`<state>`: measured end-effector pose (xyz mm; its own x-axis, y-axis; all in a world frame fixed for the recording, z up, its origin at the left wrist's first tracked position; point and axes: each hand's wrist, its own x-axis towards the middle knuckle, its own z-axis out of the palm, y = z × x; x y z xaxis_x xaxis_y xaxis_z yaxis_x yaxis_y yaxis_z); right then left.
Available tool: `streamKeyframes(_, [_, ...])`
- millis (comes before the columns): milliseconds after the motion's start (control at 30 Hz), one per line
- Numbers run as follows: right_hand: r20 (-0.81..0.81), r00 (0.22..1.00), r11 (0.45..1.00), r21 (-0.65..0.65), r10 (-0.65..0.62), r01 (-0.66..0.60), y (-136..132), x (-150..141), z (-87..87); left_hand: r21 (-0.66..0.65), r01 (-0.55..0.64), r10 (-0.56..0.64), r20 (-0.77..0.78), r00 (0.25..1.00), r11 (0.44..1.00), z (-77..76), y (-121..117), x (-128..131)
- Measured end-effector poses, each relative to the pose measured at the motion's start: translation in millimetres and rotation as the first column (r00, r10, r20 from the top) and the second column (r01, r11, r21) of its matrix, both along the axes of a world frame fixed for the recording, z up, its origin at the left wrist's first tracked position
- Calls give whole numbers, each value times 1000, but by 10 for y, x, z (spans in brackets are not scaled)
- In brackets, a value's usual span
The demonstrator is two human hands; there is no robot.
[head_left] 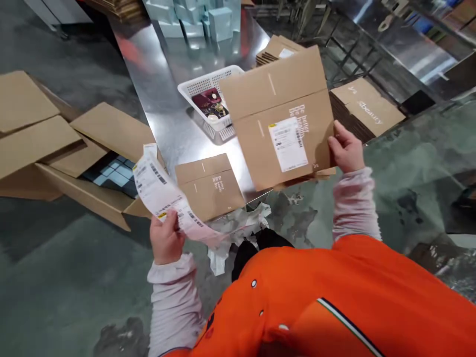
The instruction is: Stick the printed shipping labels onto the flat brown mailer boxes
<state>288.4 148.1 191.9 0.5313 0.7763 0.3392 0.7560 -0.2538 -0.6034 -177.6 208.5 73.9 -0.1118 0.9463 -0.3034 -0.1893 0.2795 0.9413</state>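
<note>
My right hand (346,148) grips the right edge of a flat brown cardboard box (277,111) with a white shipping label (288,145) stuck on it, held tilted above the metal table (163,104). My left hand (166,238) is closed on a strip of white shipping labels (159,191) that trails off to the left. A smaller flat brown box (210,186) lies on the table's near edge between the hands.
A white plastic basket (208,87) holding a dark red item sits behind the held box. Stacks of flat cartons (366,111) stand at right. A large open carton (67,153) with dark packages is on the floor at left. Pale blue boxes (201,17) lie at the table's far end.
</note>
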Motion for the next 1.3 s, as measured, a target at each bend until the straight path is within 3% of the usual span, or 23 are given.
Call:
streamKeyframes(33, [119,989,995,-35,-84,89,-17,62,67,-15,-2,2,28,1000,1000,22,-60,73])
streamKeyframes(100, [196,979,991,-107,-53,75,6,-203,4,-55,15,-11,77,997,998,31,-202,238])
streamKeyframes(133, [135,988,988,-146,71,-51,36,-498,-120,-70,37,-31,85,996,997,23,-280,321])
streamKeyframes(167, [-73,964,945,-193,255,-265,66,-862,-291,-80,73,-66,83,994,994,10,-356,398])
streamKeyframes(200, [-339,857,856,-213,388,-472,86,-1256,-493,-91,128,-122,68,990,988,-6,-425,462])
streamKeyframes(233, [-568,693,761,-170,444,-627,90,-1644,-706,-105,198,-194,47,980,975,-25,-481,510])
streamKeyframes(267, [-707,568,751,-79,422,-656,76,-1992,-913,-119,260,-258,29,966,958,-47,-521,538])
streamKeyframes(333, [-845,417,790,12,336,-613,20,-2494,-1256,-133,303,-302,30,953,944,-105,-547,532])
streamKeyframes(433, [-892,346,754,-10,290,-656,24,-2739,-1529,-117,127,-123,39,992,985,-226,-503,419])
streamKeyframes(500, [-883,354,717,-28,309,-696,145,-2714,-1572,-139,98,-96,20,995,985,-318,-483,349])
streamKeyframes(600, [-804,457,700,-73,380,-710,373,-2654,-1543,-157,148,-151,-6,989,976,-464,-515,346])
streamKeyframes(733, [-676,581,668,-174,454,-724,514,-2674,-1615,-132,-14,-5,-140,990,991,-723,-567,476])
streamKeyframes(833, [-647,632,676,-236,426,-698,633,-2711,-1857,-173,-117,81,-200,976,978,-975,-529,561])
streamKeyframes(967, [-492,761,707,-346,423,-617,1040,-2744,-2272,-318,-38,43,9,999,947,-1323,-575,546])
streamKeyframes(1033, [-349,849,728,-445,397,-522,1286,-2752,-2439,-415,15,22,83,996,910,-1463,-764,479])
streamKeyframes(1100, [-221,891,723,-522,398,-452,1495,-2763,-2561,-519,35,16,94,995,854,-1551,-1082,388])
streamKeyframes(1200, [-83,876,692,-580,475,-430,1669,-2824,-2678,-635,54,-1,83,997,771,-1564,-1646,239])
streamKeyframes(1300, [-31,684,546,-575,729,-609,1571,-2950,-2738,-674,74,2,112,994,735,-1470,-1976,90])
